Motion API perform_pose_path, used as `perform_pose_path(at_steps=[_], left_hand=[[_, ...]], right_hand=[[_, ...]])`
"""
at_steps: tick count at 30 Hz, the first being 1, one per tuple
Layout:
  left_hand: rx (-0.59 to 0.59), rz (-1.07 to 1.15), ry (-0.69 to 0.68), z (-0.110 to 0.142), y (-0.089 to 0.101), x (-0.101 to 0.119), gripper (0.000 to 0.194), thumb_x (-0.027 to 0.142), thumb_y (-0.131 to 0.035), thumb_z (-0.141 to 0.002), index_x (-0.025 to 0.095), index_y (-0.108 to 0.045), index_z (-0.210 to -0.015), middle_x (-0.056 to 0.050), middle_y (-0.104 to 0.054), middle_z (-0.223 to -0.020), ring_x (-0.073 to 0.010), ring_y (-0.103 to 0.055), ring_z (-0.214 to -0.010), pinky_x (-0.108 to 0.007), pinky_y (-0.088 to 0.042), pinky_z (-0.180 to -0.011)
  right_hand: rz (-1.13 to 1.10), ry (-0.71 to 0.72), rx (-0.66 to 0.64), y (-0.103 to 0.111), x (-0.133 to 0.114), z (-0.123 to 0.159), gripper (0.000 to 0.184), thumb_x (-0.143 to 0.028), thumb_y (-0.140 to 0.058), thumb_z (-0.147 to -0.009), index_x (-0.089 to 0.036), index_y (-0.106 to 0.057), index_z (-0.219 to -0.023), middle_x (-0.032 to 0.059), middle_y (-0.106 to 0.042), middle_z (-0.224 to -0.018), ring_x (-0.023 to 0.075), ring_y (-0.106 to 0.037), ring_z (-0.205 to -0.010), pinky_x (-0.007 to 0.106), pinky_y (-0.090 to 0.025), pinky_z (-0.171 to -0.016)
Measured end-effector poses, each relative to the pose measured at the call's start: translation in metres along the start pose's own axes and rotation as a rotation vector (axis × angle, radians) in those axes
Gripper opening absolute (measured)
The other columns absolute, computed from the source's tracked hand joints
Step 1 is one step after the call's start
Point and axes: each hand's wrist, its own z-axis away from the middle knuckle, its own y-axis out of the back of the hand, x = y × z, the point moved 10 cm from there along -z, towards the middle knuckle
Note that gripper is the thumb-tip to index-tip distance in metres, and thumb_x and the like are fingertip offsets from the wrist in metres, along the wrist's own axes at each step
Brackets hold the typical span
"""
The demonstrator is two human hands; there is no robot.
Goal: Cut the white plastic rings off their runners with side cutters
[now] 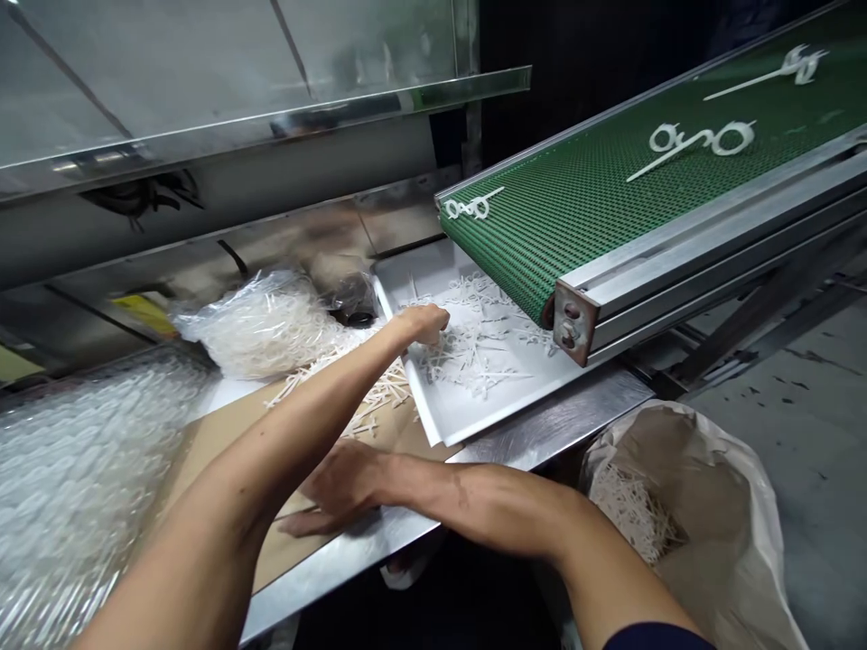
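Observation:
My left hand (425,323) reaches over the white tray (433,411), its fingers curled closed among thin white plastic pieces (480,329). Whatever is inside those fingers is hidden. Crossing beneath my left forearm, my right hand (342,483) is low over the cardboard (288,542) near the bench edge; it is blurred, with a finger stretched out and the others partly covered. Just beyond it, more loose white plastic sticks (386,388) are heaped on the cardboard beside the tray.
A green conveyor belt (542,190) slopes down to the tray, carrying white plastic parts with rings (731,138). Left are a clear bag of white pieces (271,325) and a clear plastic stack (81,478). A large sack (724,506) holding white scraps stands at lower right.

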Motion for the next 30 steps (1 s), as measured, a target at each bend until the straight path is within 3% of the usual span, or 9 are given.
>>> perform_pose_path(at_steps=[5, 8, 12, 15, 18, 21, 25, 30], left_hand=[[0.117, 0.099, -0.077, 0.004, 0.019, 0.004, 0.027, 0.029, -0.073, -0.092, 0.017, -0.071, -0.116, -0.008, -0.073, -0.108, -0.0213, -0.07, -0.098, -0.037, -0.058, -0.09], [0.29, 0.18, -0.095, 0.015, 0.047, 0.001, 0.032, 0.017, -0.072, -0.08, 0.02, -0.074, -0.111, -0.007, -0.076, -0.095, -0.0233, -0.071, -0.092, -0.032, -0.053, -0.083], [0.55, 0.309, -0.091, 0.04, 0.083, -0.008, 0.038, 0.015, -0.063, -0.08, 0.02, -0.073, -0.116, -0.009, -0.076, -0.102, -0.0253, -0.07, -0.096, -0.033, -0.051, -0.084], [0.718, 0.419, -0.076, 0.061, 0.097, -0.02, 0.037, 0.015, -0.061, -0.081, 0.018, -0.072, -0.116, -0.011, -0.075, -0.107, -0.0254, -0.068, -0.1, -0.035, -0.05, -0.09], [0.821, 0.568, -0.04, 0.076, 0.095, -0.036, 0.036, 0.024, -0.063, -0.085, 0.015, -0.07, -0.119, -0.009, -0.075, -0.101, -0.023, -0.069, -0.095, -0.034, -0.051, -0.089], [0.84, 0.73, -0.008, 0.084, 0.085, -0.05, 0.039, 0.03, -0.063, -0.087, 0.012, -0.069, -0.121, -0.007, -0.075, -0.089, -0.0199, -0.07, -0.081, -0.031, -0.053, -0.079], [0.791, 0.882, -0.051, 0.092, 0.075, -0.051, 0.022, 0.021, -0.077, -0.07, 0.014, -0.078, -0.09, -0.003, -0.071, -0.07, -0.0177, -0.067, -0.068, -0.029, -0.05, -0.07], [0.864, 1.119, -0.097, 0.108, 0.073, -0.059, 0.025, 0.029, -0.076, -0.077, 0.013, -0.079, -0.095, -0.005, -0.073, -0.074, -0.0163, -0.067, -0.068, -0.028, -0.049, -0.068]], right_hand=[[-0.042, -0.002, 0.051, 0.008, 0.001, 0.003, 0.058, -0.06, -0.058, -0.1, -0.011, -0.062, -0.13, 0.0204, -0.074, -0.131, 0.0351, -0.07, -0.124, 0.043, -0.057, -0.097], [-0.075, -0.001, 0.078, 0.016, 0.001, 0.007, 0.054, -0.058, -0.063, -0.099, -0.015, -0.061, -0.132, 0.0165, -0.072, -0.137, 0.0319, -0.068, -0.126, 0.04, -0.055, -0.099], [-0.104, 0.002, 0.089, 0.021, 0.002, 0.008, 0.049, -0.055, -0.068, -0.096, -0.017, -0.063, -0.126, 0.0143, -0.073, -0.133, 0.0311, -0.068, -0.123, 0.039, -0.054, -0.098], [-0.114, -0.004, 0.095, 0.02, 0.004, 0.007, 0.046, -0.052, -0.069, -0.096, -0.017, -0.063, -0.125, 0.0138, -0.074, -0.13, 0.0305, -0.068, -0.12, 0.039, -0.054, -0.098], [-0.118, -0.017, 0.098, 0.018, 0.007, 0.006, 0.044, -0.05, -0.069, -0.096, -0.017, -0.063, -0.125, 0.0136, -0.074, -0.128, 0.0307, -0.069, -0.117, 0.04, -0.054, -0.096], [-0.119, -0.022, 0.091, 0.016, 0.009, 0.006, 0.042, -0.048, -0.07, -0.096, -0.018, -0.063, -0.125, 0.0125, -0.074, -0.127, 0.0302, -0.068, -0.117, 0.038, -0.053, -0.095], [-0.112, -0.03, 0.08, 0.016, 0.01, 0.007, 0.038, -0.045, -0.069, -0.095, -0.019, -0.062, -0.122, 0.0111, -0.073, -0.125, 0.0292, -0.068, -0.115, 0.037, -0.053, -0.094], [-0.1, -0.061, 0.072, 0.018, 0.012, 0.008, 0.029, -0.045, -0.067, -0.096, -0.02, -0.061, -0.109, 0.0085, -0.074, -0.111, 0.0264, -0.068, -0.102, 0.034, -0.052, -0.086]])
